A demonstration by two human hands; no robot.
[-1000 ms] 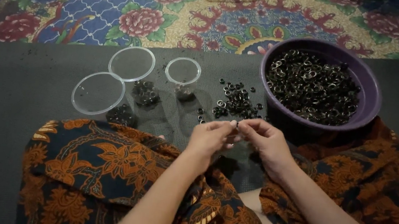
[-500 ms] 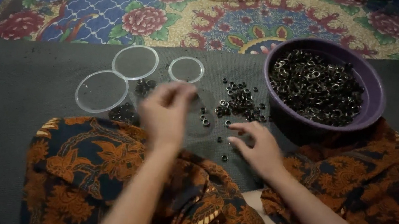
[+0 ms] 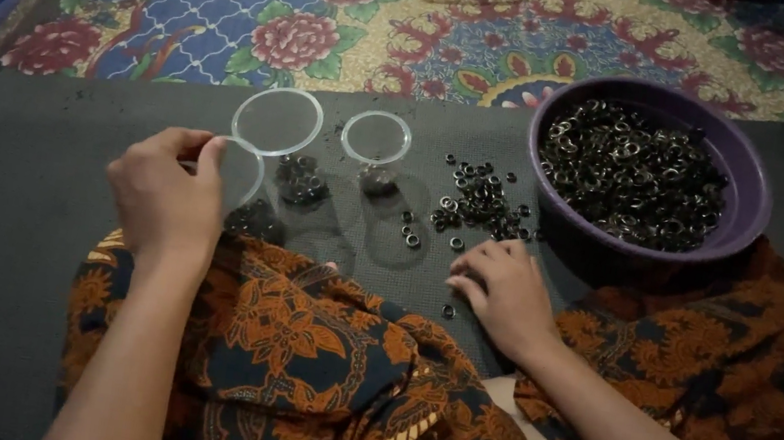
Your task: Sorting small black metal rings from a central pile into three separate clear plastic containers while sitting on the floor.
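1. A dark grey mat covers the floor from the left edge to the right; a flowered rug shows beyond its far edge.
2. Patterned orange-and-black cloth over the person's legs covers the mat's near edge.
3. A purple bowl stands at the mat's far right, heaped with small dark metal rings.
4. The left hand is over the mat's left-middle, fingers curled with thumb and forefinger pinched on the rim of a clear cup; dark rings lie at that cup's bottom.
5. The right hand rests palm down near the mat's middle, fingers loosely bent, tips touching the mat; whether it grips anything cannot be told.
6. Two more clear cups stand towards the far edge: a wide one and a narrower one, each holding a few rings.
7. A loose scatter of rings lies between the narrow cup and the bowl.
8. One stray ring lies just beside the right thumb.
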